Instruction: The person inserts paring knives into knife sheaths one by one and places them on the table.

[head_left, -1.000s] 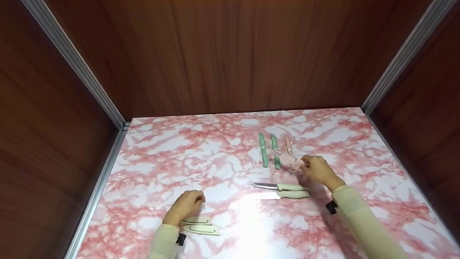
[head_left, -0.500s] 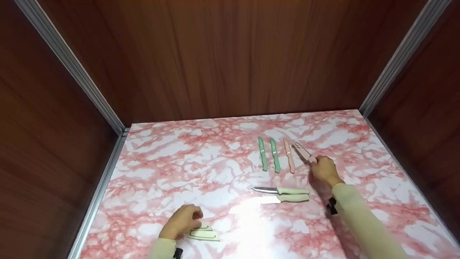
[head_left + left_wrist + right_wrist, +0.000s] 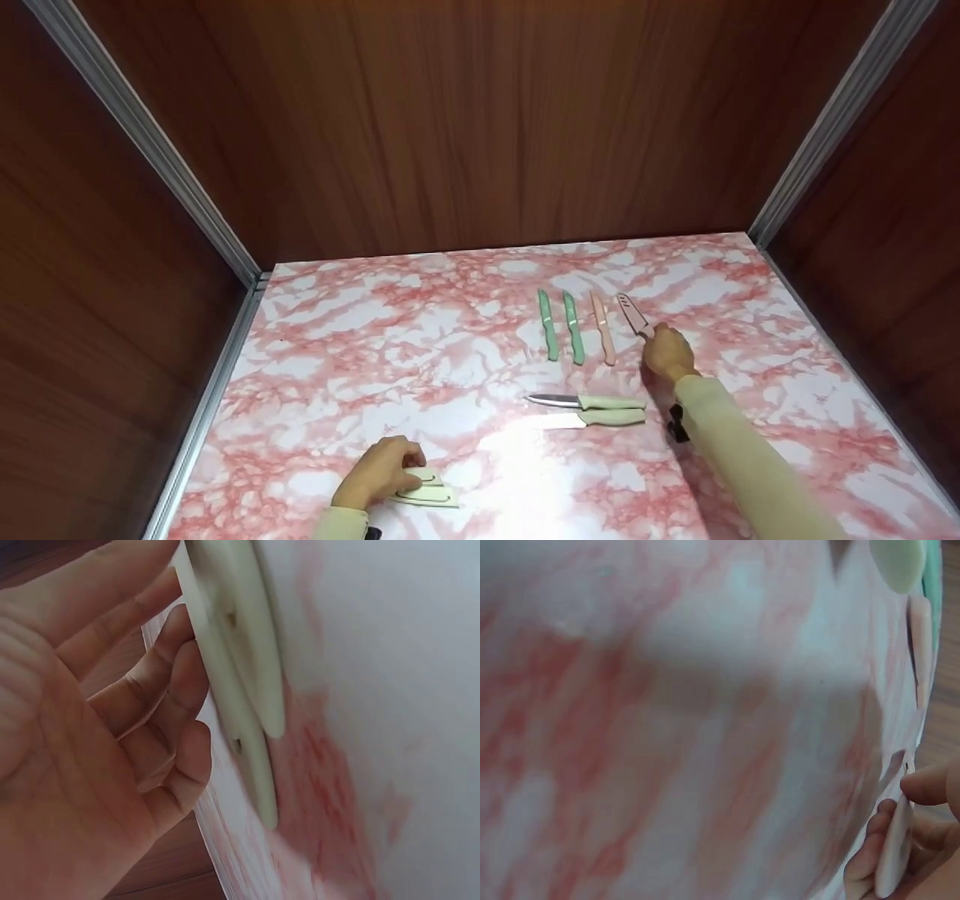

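In the head view my right hand [image 3: 669,352] grips the handle of a pink knife [image 3: 634,315], whose wide blade part has dark slots. The right wrist view shows fingers and thumb pinching its pink handle [image 3: 894,855]. My left hand [image 3: 379,471] is at two cream blade sheaths [image 3: 433,496] lying side by side on the table, the thumb over them. Close up in the left wrist view, loosely bent fingers [image 3: 180,690] stand apart beside the sheaths' [image 3: 259,652] edge; whether they touch cannot be told.
Left of the held knife lie a slim pink knife [image 3: 603,330] and two green knives [image 3: 573,330] [image 3: 548,326]. Nearer are two cream-handled knives [image 3: 615,417] with bare blades, pointing left. Brown wood panels [image 3: 450,127] enclose the pink marbled table [image 3: 337,360].
The right hand has carried the pink knife from above the other knives to their right side, down at the table. The left hand has lowered toward the cream sheaths, its thumb now over them.
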### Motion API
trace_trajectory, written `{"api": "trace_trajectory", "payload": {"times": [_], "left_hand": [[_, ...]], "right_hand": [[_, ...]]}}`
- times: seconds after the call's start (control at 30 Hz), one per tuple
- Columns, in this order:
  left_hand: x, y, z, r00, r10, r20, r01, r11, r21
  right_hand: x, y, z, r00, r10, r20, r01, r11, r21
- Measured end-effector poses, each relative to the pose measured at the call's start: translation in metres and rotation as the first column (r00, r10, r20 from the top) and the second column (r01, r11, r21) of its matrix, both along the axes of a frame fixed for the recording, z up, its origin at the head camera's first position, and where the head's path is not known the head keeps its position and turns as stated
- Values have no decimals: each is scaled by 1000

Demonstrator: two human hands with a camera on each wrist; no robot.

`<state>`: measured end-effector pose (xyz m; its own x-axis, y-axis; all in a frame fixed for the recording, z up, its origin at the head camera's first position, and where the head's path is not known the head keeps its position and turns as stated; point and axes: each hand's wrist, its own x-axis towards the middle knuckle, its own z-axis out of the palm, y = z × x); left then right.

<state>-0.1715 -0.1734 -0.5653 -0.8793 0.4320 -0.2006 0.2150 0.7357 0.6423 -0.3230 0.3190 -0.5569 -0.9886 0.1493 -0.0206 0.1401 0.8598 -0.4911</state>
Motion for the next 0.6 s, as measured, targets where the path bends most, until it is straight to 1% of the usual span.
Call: {"api": "trace_trajectory", "payload": {"times": [0.13,0.27,0.43,0.6], "left_hand": [[0,0,-2,999,-5,-33,5,1000,-4],[0,0,-1,998,-8,-57,8,1000,-2],[0,0,0,998,-13,-54,14,1000,24],[0,0,0,998,-13,-57,16,999,49]], "right_hand": [[-4,-3,-1,1000,6,17,-7,999,54],[-7,-6,-2,1000,23,11,-23,999,48],[-10,-9,-2,999,47,1,-47,998,46],[-12,-9,-3,999,50,-23,-48,998,46]]}}
